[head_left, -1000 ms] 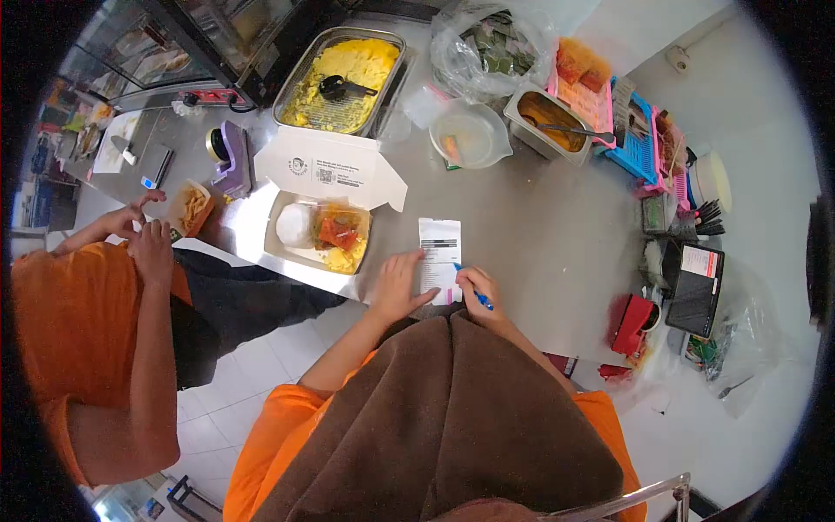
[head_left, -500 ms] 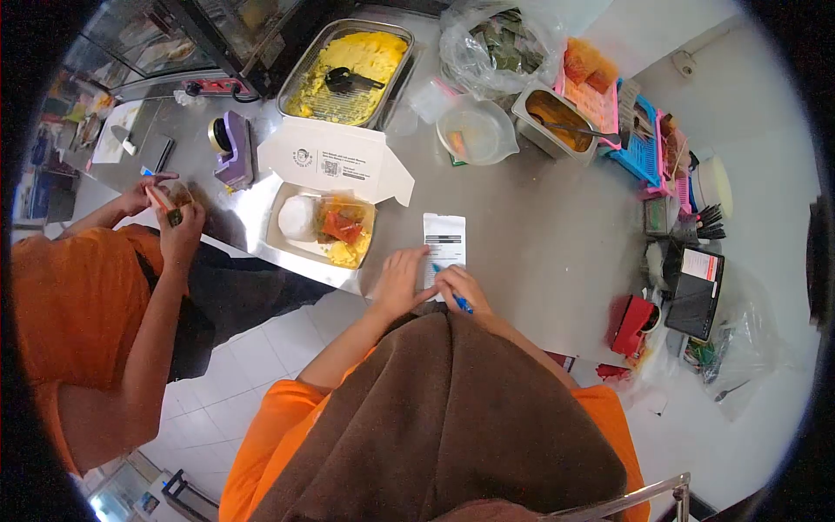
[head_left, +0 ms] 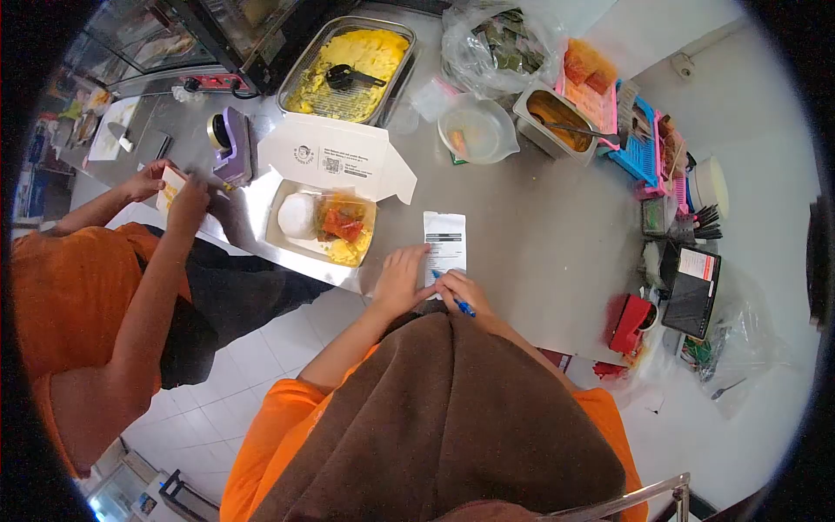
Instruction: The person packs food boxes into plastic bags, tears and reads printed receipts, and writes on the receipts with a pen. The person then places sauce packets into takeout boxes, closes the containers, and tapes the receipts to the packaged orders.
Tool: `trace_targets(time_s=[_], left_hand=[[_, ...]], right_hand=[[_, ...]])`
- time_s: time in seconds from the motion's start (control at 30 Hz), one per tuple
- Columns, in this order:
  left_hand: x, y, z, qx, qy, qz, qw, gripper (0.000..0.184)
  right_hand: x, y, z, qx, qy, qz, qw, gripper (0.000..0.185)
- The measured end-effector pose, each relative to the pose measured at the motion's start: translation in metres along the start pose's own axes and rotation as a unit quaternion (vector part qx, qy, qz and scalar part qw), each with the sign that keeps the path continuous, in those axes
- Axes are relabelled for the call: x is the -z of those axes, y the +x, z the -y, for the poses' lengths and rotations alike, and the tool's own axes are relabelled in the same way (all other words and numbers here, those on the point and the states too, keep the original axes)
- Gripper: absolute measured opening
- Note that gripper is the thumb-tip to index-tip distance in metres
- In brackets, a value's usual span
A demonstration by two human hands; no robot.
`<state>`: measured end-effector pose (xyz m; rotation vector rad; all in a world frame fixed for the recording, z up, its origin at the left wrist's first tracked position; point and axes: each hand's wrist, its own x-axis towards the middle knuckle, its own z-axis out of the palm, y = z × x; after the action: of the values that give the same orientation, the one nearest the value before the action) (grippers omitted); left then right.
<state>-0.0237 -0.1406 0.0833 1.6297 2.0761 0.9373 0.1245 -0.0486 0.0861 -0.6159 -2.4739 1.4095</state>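
Note:
A printed paper slip (head_left: 445, 235) lies on the metal counter (head_left: 539, 235) in front of me. My left hand (head_left: 402, 280) rests flat at the slip's left edge, fingers spread, holding nothing. A blue pen (head_left: 464, 306) is gripped in my right hand (head_left: 465, 291), its tip on the lower part of the slip. Left of the slip stands an open white food box (head_left: 278, 239) with rice (head_left: 297, 216), a piece in red sauce (head_left: 343, 225) and yellow egg (head_left: 352, 247).
At the left, a co-worker (head_left: 96, 304) holds a small pack. A tray of yellow egg (head_left: 357, 61), a plastic bowl (head_left: 477, 130), a metal sauce pan (head_left: 557, 122) and colored baskets (head_left: 639, 143) line the back. A purple tape dispenser (head_left: 233, 152) and a tablet (head_left: 692, 291) flank them.
My right hand and the pen have moved left and slightly down over the slip, closer to my left hand. The co-worker's hands have lifted a small pack and turned it.

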Motion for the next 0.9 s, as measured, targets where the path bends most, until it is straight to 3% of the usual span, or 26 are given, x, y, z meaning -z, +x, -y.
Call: trace_targets(time_s=[0.17, 0.27, 0.47, 0.67, 0.77, 0.9], left_hand=[[-0.003, 0.000, -0.001, -0.004, 0.008, -0.012, 1.000, 0.067], [0.000, 0.000, -0.001, -0.005, 0.008, 0.002, 1.000, 0.067], [0.002, 0.000, -0.005, 0.006, 0.011, 0.003, 1.000, 0.071], [0.004, 0.001, -0.007, 0.005, 0.011, 0.007, 1.000, 0.071], [0.000, 0.000, -0.003, -0.004, 0.012, -0.003, 1.000, 0.072], [0.003, 0.001, -0.008, 0.009, 0.010, 0.010, 1.000, 0.073]], right_hand=[[0.006, -0.002, 0.007, -0.030, -0.023, -0.039, 0.999, 0.005], [0.011, -0.002, 0.007, 0.009, 0.022, 0.032, 0.999, 0.005], [0.018, -0.007, 0.014, -0.045, 0.045, -0.027, 0.998, 0.007], [0.017, -0.010, 0.012, -0.057, 0.028, -0.005, 0.998, 0.005], [0.017, -0.013, 0.007, -0.002, 0.023, 0.042, 0.999, 0.006], [0.016, -0.016, 0.013, -0.070, 0.030, -0.024, 0.997, 0.007]])
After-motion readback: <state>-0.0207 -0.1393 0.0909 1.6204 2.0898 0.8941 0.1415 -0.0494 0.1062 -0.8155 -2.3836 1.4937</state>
